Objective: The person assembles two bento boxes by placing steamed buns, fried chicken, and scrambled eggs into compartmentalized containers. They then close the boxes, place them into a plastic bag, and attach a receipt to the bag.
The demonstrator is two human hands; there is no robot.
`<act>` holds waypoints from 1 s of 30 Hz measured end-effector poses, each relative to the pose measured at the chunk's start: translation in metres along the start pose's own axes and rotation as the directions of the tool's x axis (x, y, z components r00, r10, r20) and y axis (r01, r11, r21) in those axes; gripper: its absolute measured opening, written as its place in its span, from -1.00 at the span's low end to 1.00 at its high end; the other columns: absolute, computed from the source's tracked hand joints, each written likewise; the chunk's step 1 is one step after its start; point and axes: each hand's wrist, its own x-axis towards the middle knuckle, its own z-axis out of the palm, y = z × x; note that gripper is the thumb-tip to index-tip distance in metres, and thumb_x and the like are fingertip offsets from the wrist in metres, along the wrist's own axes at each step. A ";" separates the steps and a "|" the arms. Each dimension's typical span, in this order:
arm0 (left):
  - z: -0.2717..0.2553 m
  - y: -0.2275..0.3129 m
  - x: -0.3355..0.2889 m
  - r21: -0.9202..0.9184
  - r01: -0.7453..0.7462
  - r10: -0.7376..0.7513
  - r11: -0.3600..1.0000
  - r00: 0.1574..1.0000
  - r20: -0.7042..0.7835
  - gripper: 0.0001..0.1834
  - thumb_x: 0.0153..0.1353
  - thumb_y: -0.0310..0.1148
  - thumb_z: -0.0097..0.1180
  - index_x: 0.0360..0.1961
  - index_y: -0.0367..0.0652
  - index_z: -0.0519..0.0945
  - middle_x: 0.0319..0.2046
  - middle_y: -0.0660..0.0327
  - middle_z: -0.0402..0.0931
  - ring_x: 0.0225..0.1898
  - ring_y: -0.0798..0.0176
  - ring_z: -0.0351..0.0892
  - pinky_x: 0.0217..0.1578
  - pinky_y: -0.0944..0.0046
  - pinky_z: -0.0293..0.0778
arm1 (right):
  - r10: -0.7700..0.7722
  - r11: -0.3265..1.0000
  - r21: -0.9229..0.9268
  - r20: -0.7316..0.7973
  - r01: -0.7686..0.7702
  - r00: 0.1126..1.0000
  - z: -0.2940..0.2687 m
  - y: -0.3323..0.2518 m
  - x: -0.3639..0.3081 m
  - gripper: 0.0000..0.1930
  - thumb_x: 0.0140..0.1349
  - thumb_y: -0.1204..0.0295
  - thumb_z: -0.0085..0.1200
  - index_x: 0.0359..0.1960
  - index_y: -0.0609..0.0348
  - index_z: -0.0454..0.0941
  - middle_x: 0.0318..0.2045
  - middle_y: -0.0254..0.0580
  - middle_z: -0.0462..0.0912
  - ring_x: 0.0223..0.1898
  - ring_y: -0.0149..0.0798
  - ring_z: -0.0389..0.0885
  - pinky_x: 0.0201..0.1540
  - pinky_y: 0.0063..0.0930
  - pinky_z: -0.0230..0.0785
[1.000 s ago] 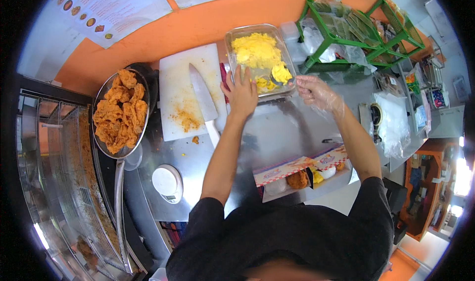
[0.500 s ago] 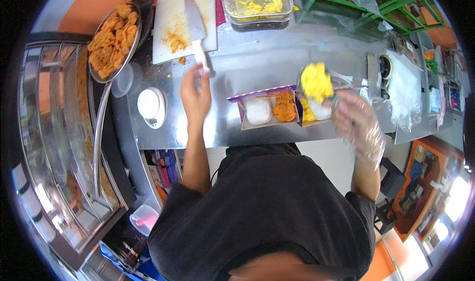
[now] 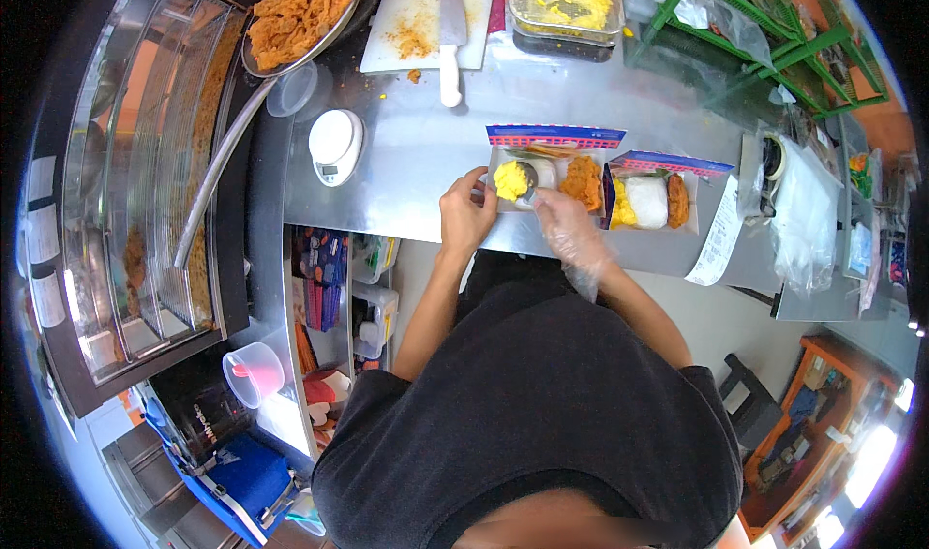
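Note:
Two open paper meal boxes lie on the steel counter before me. In the left meal box [image 3: 556, 145] are white rice [image 3: 545, 171] and a piece of fried chicken [image 3: 583, 182]. Over its left part, my gloved right hand [image 3: 571, 232] grips a small dark scoop [image 3: 531, 183] heaped with yellow scrambled egg [image 3: 511, 180]; the scoop's handle is hidden by the fingers. My bare left hand [image 3: 468, 208] has its fingers curled at that box's left front corner. The right meal box [image 3: 668, 162] contains egg, rice and fried chicken.
Behind stand a white cutting board [image 3: 411, 12] with a knife [image 3: 452, 36], a clear tub of egg [image 3: 566, 2], and a pan of fried chicken [image 3: 300, 17]. A kitchen scale [image 3: 336, 148] sits left; a paper receipt [image 3: 718, 235] and a green rack [image 3: 764, 36] are right.
My right hand has brought the scoop of egg leftward from the right box to the left one. My left hand has left the knife handle and come to the left box. The view has shifted.

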 end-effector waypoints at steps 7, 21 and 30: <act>-0.007 -0.015 0.003 -0.117 -0.053 0.053 0.992 0.999 0.000 -0.61 0.19 -0.52 0.26 0.08 -0.27 0.69 -0.25 -0.02 0.71 -0.35 0.17 0.78 -0.31 0.22 0.70 | 0.131 0.799 -0.594 0.329 0.097 0.935 0.008 -0.037 0.011 -0.70 0.30 0.50 0.00 0.02 0.42 0.48 -0.30 0.20 0.70 -0.28 0.12 0.75 -0.20 -0.05 0.65; -0.015 -0.016 0.009 -0.217 -0.107 0.130 0.970 0.987 0.093 -0.59 0.17 -0.46 0.26 0.09 -0.22 0.69 -0.20 0.01 0.70 -0.28 0.17 0.76 -0.25 0.24 0.65 | 0.028 0.720 -0.692 0.106 0.054 0.994 0.010 -0.020 -0.030 -0.45 0.25 0.54 0.04 0.33 0.16 0.40 -0.27 -0.01 0.55 -0.26 0.06 0.71 -0.32 -0.06 0.62; -0.018 -0.007 0.013 -0.237 -0.044 0.090 0.970 0.978 0.186 -0.60 0.21 -0.46 0.24 0.10 -0.26 0.65 -0.14 0.01 0.69 -0.24 0.17 0.74 -0.22 0.24 0.64 | 0.288 0.956 0.104 -0.170 -0.273 0.943 -0.076 -0.056 0.028 -0.56 0.51 0.30 -0.03 0.27 0.36 0.47 -0.02 0.28 0.68 0.10 0.07 0.68 0.16 -0.18 0.50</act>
